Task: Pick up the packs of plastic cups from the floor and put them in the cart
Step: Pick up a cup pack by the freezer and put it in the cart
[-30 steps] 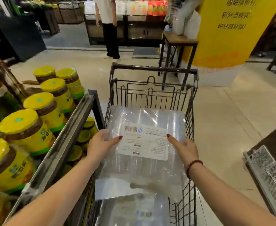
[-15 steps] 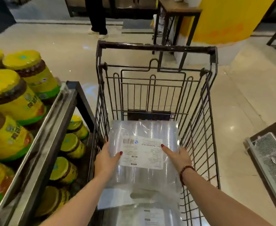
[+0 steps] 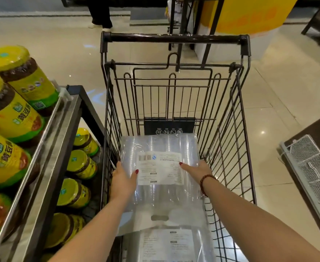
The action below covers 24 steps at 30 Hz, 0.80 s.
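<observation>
**Head view.** Centre: wire cart (image 3: 174,38), seen from above. Lower centre: pack (image 3: 160,146) of clear cups, low inside the basket. The left hand (image 3: 124,181) and right hand (image 3: 198,170) grasp its side edges, thumbs on top. Whether it rests on the basket floor cannot be told. Bottom centre: second pack (image 3: 166,244), already in the cart and partly beneath the first. Left: jars (image 3: 23,76) on a shelf (image 3: 59,140). Stage, as judged: placement nearly done, release remaining. Any packs left on the floor are out of view.
</observation>
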Motion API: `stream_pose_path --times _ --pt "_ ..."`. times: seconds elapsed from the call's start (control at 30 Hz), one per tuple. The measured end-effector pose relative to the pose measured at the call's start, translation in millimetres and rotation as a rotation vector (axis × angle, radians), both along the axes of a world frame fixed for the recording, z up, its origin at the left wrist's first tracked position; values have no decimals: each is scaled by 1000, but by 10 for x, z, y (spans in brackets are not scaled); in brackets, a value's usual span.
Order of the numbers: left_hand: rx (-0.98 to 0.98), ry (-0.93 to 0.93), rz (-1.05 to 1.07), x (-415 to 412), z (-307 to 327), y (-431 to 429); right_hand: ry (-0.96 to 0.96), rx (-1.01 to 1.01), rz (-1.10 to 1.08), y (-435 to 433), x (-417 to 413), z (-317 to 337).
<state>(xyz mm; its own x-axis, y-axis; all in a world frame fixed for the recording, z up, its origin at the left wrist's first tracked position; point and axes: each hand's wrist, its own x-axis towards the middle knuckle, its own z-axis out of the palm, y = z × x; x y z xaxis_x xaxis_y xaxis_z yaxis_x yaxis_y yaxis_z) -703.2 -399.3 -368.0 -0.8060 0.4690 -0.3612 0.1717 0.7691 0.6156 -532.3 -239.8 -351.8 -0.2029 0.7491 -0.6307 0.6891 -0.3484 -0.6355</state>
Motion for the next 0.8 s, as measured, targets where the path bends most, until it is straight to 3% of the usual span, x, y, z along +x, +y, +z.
stream_pose_path --times 0.2,0.4,0.6,0.8 --pt "-79 251 -320 59 341 75 -120 282 249 -24 170 443" --pt "-44 571 -696 429 1204 478 -365 813 549 -83 611 1193" --pt "105 843 -1029 1291 1971 760 -542 956 516 -247 1564 1808" --pt "180 986 -1306 2439 2349 787 -720 950 304 -742 2896 2152"
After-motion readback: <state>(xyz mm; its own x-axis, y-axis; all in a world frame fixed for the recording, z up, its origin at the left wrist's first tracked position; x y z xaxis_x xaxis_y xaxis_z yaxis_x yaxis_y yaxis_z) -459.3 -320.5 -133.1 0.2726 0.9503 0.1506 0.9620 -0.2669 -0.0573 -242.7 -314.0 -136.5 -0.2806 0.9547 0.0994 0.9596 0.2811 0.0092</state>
